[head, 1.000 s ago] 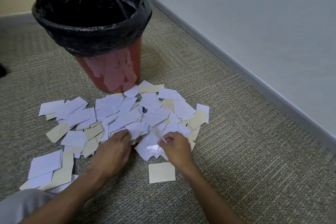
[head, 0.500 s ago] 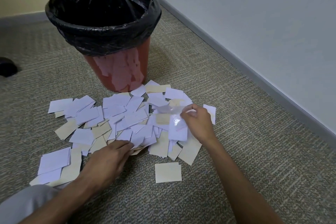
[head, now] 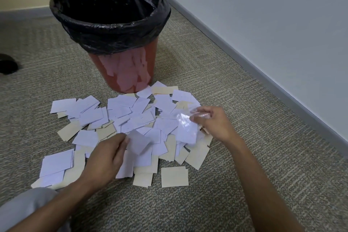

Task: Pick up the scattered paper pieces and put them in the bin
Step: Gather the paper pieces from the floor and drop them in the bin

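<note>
The right hand pinches a white piece by its top edge, thumb and fingers closed on it. The piece hangs down blurred and glossy, lifted off the heap on the side nearest the wall, probably so it can go straight up and over to the bin. The left hand holds another white piece between thumb and curled fingers, low over the near edge of the heap; taking one in each hand looks like a way to halve the trips.

The papers lie on the carpet in a loose fan just in front of the bin, some touching its base. They are small rectangles, mostly white, with tan ones mixed in, overlapping in thin layers. A few tan pieces sit apart at the near edge, one alone just beside the heap. Flat, light sheets like these likely need a fingertip under an edge to lift.

The bin is red-brown, lined with a black bag folded over its rim, mouth open and unobstructed. Nearly all the papers are still on the floor, so the task seems barely begun.
</note>
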`<state>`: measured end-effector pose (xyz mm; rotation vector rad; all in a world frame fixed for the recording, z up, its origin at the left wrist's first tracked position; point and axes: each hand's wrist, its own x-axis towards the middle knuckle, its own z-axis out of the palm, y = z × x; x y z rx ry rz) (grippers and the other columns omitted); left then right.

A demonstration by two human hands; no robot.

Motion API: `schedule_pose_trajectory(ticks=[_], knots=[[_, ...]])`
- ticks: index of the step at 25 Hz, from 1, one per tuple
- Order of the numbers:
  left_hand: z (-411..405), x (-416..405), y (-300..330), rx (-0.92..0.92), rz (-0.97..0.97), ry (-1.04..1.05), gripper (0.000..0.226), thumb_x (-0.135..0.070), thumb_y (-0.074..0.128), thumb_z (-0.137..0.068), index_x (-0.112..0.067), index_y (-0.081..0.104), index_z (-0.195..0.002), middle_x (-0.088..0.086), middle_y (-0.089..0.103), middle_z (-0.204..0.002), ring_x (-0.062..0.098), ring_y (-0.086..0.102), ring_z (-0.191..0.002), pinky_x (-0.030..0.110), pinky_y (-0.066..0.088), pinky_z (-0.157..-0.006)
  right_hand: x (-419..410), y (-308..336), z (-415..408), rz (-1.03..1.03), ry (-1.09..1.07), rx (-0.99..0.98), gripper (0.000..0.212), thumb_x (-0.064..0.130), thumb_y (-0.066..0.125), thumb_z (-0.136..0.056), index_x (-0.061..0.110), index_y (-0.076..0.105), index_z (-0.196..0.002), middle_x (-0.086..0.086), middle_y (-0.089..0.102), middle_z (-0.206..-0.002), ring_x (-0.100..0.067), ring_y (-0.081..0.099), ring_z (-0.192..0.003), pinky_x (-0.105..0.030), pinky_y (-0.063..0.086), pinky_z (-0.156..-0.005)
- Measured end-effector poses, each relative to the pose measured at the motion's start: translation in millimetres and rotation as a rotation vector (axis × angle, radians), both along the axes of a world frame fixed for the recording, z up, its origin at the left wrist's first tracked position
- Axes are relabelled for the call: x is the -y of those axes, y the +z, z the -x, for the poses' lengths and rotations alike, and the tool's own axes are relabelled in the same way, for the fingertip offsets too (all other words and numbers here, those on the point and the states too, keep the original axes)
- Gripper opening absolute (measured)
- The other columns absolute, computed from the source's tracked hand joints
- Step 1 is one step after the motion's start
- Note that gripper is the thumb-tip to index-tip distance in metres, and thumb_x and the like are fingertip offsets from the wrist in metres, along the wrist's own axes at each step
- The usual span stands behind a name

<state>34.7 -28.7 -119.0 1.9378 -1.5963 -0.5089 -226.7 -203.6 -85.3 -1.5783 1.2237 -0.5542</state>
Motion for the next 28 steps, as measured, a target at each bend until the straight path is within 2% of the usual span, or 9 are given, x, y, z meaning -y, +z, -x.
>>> schedule_pose_trajectory(ticks=[2,5,10,12,14,18,22,25,28], knots=[[6.6,6.8,-3.0,-0.252,-0.029,0.121,0.034,-0.036,0.042,-0.100,-0.031,0.040,-0.067,-0.007,0.042,-0.056,0.011,0.045,-0.054,0.035,0.040,-0.055,6.6,-14.8,-17.6,-0.098,-0.154,0.133,0.025,0.008,0.076,-0.082,0.006,0.069,-0.105,-0.003,0.072,-0.091,-0.006,0.066,-0.062,-0.017,0.050,-0.057],[12.4,5.8,-19.1,-0.280,-0.145,0.149,0.030,-0.030,0.052,-0.097,-0.023,0.046,-0.069,-0.007,0.048,-0.065,0.013,0.051,-0.064,0.028,0.037,-0.057,15.3,-42.8,-44.0,-0.124,-0.220,0.108,0.028,0.006,0.078,-0.079,0.004,0.067,-0.105,-0.008,0.072,-0.087,-0.018,0.068,-0.068,-0.028,0.053,-0.069],[2.9,-0.7,-35.4,0.066,-0.285,0.105,0.021,-0.034,0.059,-0.090,-0.013,0.063,-0.090,0.003,0.052,-0.117,0.027,0.050,-0.110,0.036,0.048,-0.081,24.2,-62.8,-67.5,0.257,-0.072,-0.537,0.054,0.044,0.070,-0.083,0.014,0.058,-0.126,-0.005,0.059,-0.121,-0.026,0.058,-0.112,-0.036,0.046,-0.091],[5.3,-1.5,-30.0,0.146,-0.331,0.125,0.020,-0.036,0.058,-0.091,-0.017,0.058,-0.098,0.000,0.048,-0.120,0.024,0.046,-0.115,0.035,0.048,-0.078,25.4,-65.1,-72.5,0.257,0.003,-0.712,0.069,0.064,0.061,-0.081,0.013,0.055,-0.128,-0.007,0.056,-0.125,-0.028,0.053,-0.118,-0.041,0.040,-0.098],[9.4,-3.7,-26.3,0.198,-0.369,0.137,0.042,-0.049,0.055,-0.089,-0.017,0.051,-0.116,0.001,0.045,-0.120,0.024,0.045,-0.116,0.036,0.046,-0.078,25.3,-66.9,-76.7,0.229,0.027,-0.788,0.077,0.073,0.058,-0.077,0.013,0.055,-0.125,-0.007,0.057,-0.123,-0.028,0.051,-0.119,-0.043,0.034,-0.099],[12.1,-2.8,-28.4,0.349,-0.443,0.127,0.087,-0.073,0.046,-0.082,-0.013,0.031,-0.142,0.005,0.040,-0.135,0.024,0.043,-0.121,0.036,0.045,-0.093,24.8,-61.4,-81.8,0.179,-0.002,-0.722,0.066,0.062,0.070,-0.075,0.016,0.057,-0.120,-0.004,0.063,-0.120,-0.025,0.054,-0.117,-0.039,0.031,-0.095],[11.7,-1.4,-33.7,0.198,-0.402,0.136,0.081,-0.063,0.062,-0.079,-0.014,0.038,-0.138,0.003,0.043,-0.128,0.024,0.050,-0.115,0.033,0.045,-0.090,21.6,-52.8,-85.2,0.064,0.022,-0.683,0.046,0.049,0.074,-0.077,0.022,0.057,-0.111,0.000,0.063,-0.108,-0.023,0.055,-0.117,-0.037,0.028,-0.091],[9.3,-2.7,-34.1,0.028,-0.376,0.174,0.072,-0.048,0.073,-0.077,-0.016,0.044,-0.135,0.000,0.044,-0.121,0.023,0.054,-0.110,0.031,0.044,-0.084,19.3,-49.5,-83.9,0.048,0.052,-0.668,0.038,0.044,0.073,-0.079,0.026,0.046,-0.099,0.004,0.053,-0.097,-0.020,0.052,-0.104,-0.037,0.024,-0.086],[6.6,-2.1,-31.3,0.050,-0.413,0.169,0.062,-0.046,0.073,-0.077,-0.017,0.050,-0.125,-0.002,0.040,-0.114,0.021,0.052,-0.106,0.029,0.043,-0.084,18.1,-47.1,-81.5,0.070,0.056,-0.581,0.028,0.038,0.073,-0.081,0.029,0.046,-0.085,0.012,0.046,-0.084,-0.017,0.041,-0.090,-0.034,0.021,-0.083]])
